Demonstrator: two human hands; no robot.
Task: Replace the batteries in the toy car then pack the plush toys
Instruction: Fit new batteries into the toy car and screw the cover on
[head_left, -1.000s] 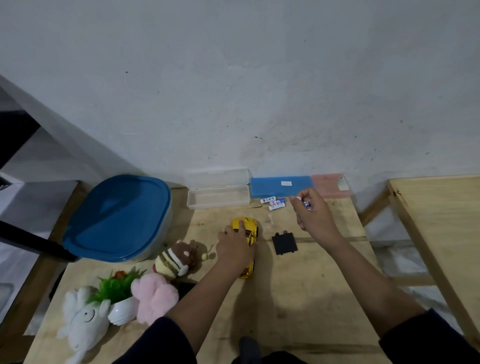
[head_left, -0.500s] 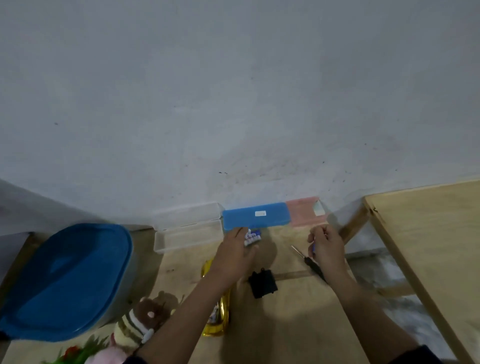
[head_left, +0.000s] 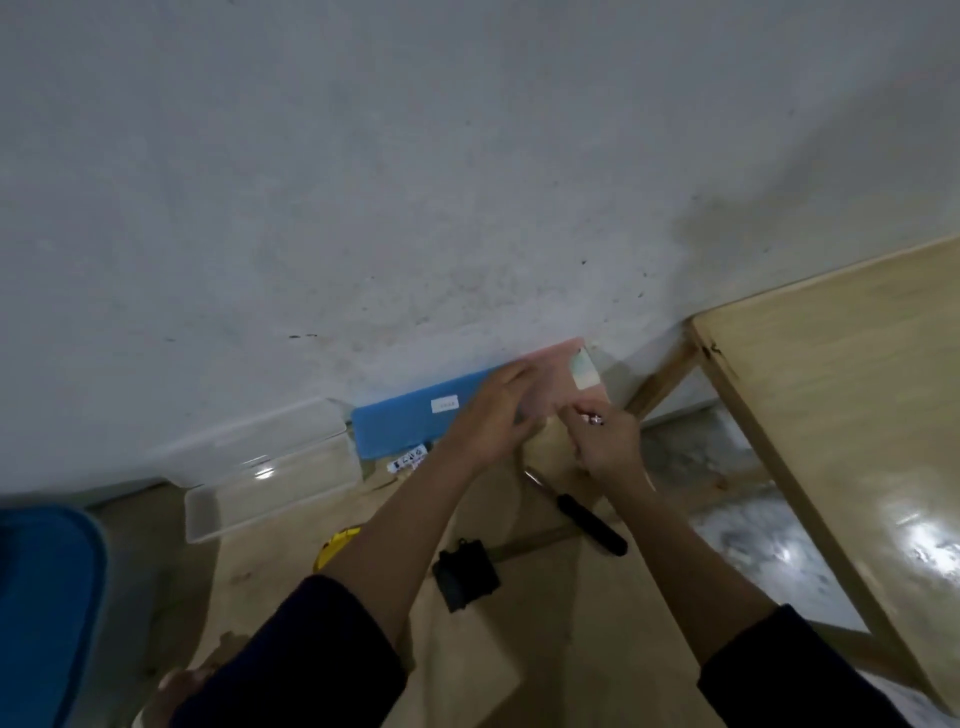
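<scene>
My left hand (head_left: 493, 423) reaches to the pink box (head_left: 558, 366) at the wall, its fingers bent over the box's front; blur hides whether it holds anything. Beside it, my right hand (head_left: 605, 447) is closed on small batteries (head_left: 592, 418), whose tips stick out by the thumb. More batteries (head_left: 408, 460) lie in front of the blue box (head_left: 400, 428). The yellow toy car (head_left: 335, 545) is mostly hidden behind my left forearm. Its black battery cover (head_left: 465, 574) lies loose on the wooden table (head_left: 545, 649). A screwdriver (head_left: 582, 514) lies under my right wrist.
An open clear plastic box (head_left: 270, 475) stands left of the blue box. A big container with a blue lid (head_left: 47, 597) fills the left edge. Part of a plush toy (head_left: 174, 686) shows at the bottom left. A second wooden table (head_left: 857, 415) stands to the right across a gap.
My left hand left the toy car, passed over the batteries by the blue box and now reaches the pink box. My right hand moved in beside it. The view tilted up and right.
</scene>
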